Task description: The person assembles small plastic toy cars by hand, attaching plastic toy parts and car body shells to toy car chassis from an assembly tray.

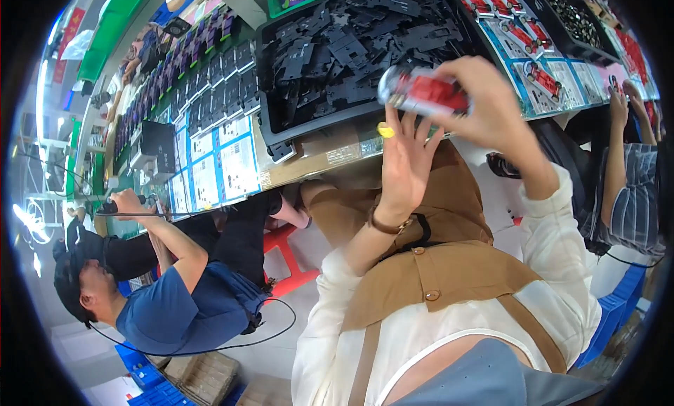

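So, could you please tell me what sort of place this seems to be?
Probably an assembly workshop: there is a black bin heaped with loose black parts, rows of red toy cars, and a co-worker in blue working nearby.

At left, a red stool (291, 283) and a person in blue (165, 311); near left, blue crates (160, 393); far left, a green beam (112, 37); at right, a striped shirt (634, 195).
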The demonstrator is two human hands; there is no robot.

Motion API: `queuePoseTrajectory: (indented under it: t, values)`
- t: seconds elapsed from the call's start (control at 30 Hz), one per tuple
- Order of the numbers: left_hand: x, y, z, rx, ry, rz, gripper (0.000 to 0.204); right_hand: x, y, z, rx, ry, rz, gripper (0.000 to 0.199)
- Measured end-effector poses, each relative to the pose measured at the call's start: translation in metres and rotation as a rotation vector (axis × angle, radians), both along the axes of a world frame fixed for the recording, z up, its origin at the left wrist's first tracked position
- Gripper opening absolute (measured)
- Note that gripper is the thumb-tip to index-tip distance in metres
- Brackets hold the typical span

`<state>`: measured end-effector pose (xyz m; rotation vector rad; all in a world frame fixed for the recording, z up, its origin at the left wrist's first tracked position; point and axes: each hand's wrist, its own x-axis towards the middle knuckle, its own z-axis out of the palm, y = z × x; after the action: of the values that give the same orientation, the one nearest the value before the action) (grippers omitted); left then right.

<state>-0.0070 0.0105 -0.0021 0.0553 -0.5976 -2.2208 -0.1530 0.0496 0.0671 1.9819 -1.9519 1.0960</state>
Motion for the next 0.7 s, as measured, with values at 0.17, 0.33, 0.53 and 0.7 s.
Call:
queuePoseTrajectory:
  t: [0.17, 0.33, 0.53, 0.7]
  values:
    - [0.014, -0.009, -0.005, 0.137, -0.013, 0.046, 0.057, 0.025, -0.013, -0.011, 0.081, -0.016, 0.186, 0.046]
    - [0.044, -0.021, -0.006, 0.190, -0.029, 0.051, 0.059, -0.048, -0.080, -0.022, -0.022, 0.454, -0.057, 0.048]
    - [0.060, -0.018, -0.001, 0.138, -0.075, 0.035, 0.058, -0.090, -0.091, -0.022, 0.170, 0.196, 0.028, 0.030]
    - [0.067, -0.019, -0.004, 0.123, -0.059, 0.038, 0.058, -0.061, -0.091, -0.015, -0.255, -0.048, 0.175, 0.011]
